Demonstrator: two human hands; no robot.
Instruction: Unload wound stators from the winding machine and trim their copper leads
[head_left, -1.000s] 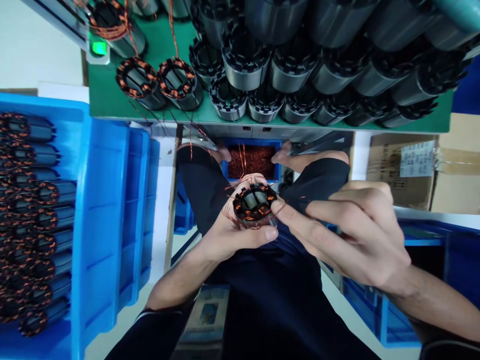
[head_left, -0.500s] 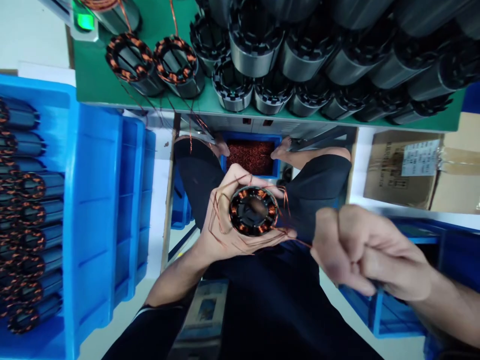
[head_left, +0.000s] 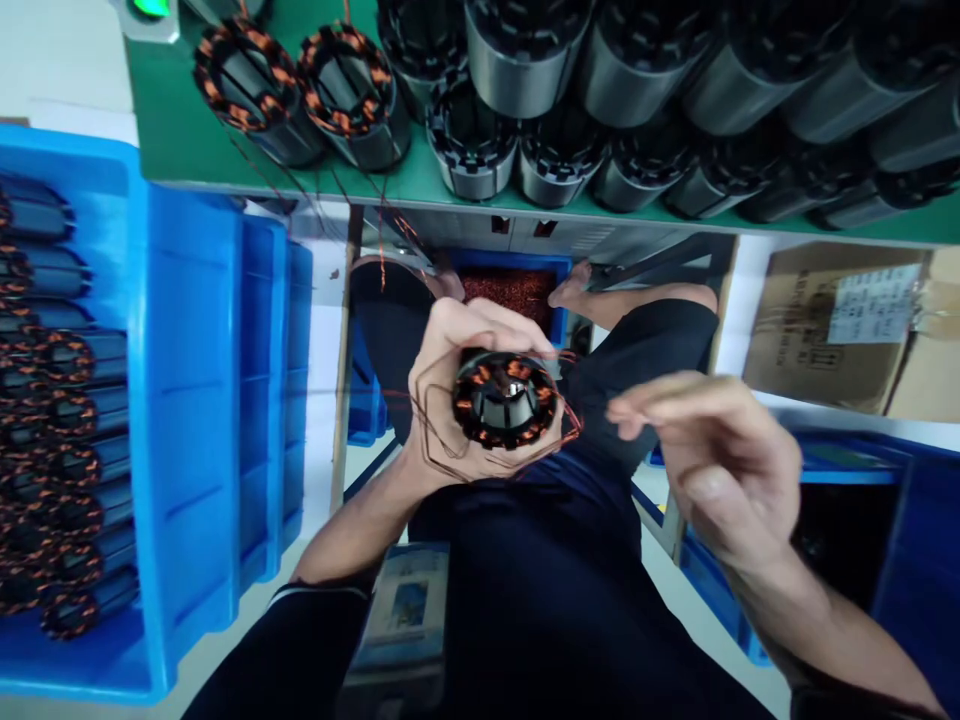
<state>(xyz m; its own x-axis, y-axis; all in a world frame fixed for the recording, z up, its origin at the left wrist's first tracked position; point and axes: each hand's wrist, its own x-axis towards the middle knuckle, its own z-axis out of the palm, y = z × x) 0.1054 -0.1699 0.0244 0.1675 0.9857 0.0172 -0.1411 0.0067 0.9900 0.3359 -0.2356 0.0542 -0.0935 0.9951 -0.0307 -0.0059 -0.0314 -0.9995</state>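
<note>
A motor stator [head_left: 504,412] with copper windings sits in my left hand [head_left: 442,400], above my lap. My left fingers wrap round its steel body, and its wound end faces up toward me. Loose copper wires [head_left: 427,440] loop out around it and across the hand. Off to the right, apart from the stator, my right hand [head_left: 724,455] is raised with its fingers spread from the thumb. Nothing shows between those fingers.
Along the green bench [head_left: 169,150] ahead stand wound stators [head_left: 349,90] and several rows of unwound stator cores [head_left: 472,140]. A blue crate [head_left: 142,420] at left holds stacked wound stators. Copper scraps fill a blue bin [head_left: 561,300] between the feet. A cardboard box [head_left: 795,330] lies at right.
My right hand has let go of the wire it was pulling and opened. The stator has tilted in my left hand, showing more of its inner wall. The view has shifted slightly.
</note>
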